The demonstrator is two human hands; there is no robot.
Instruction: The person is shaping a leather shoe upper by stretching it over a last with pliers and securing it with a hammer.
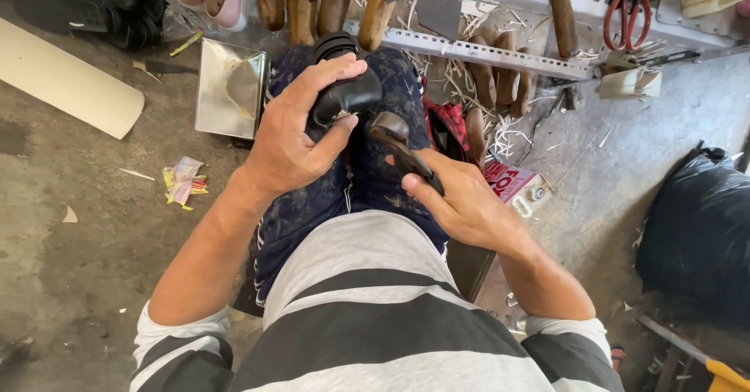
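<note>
A gritty concrete workshop floor (94,228) fills the frame, with a perforated metal rack (484,48) across the top. At upper centre, over the person's patterned lap, sits the black shoe heel piece (344,95); the left hand (293,138) grasps it, thumb over the top and fingers wrapped behind. Its long axis seems to run from lower left to upper right, the ribbed end pointing up toward the rack, though the hand hides much of it. Just right of it, the right hand (461,200) is clenched on a dark-handled knife (402,146), whose tip points up-left and meets the piece beside the left thumb; a slip there could likely cut the thumb or gouge the piece, since the blade faces the gripping hand. Further out, wooden shoe lasts (312,1) hang along the rack; red scissors (629,9) hang at upper right; a metal tray (230,87) lies left.
</note>
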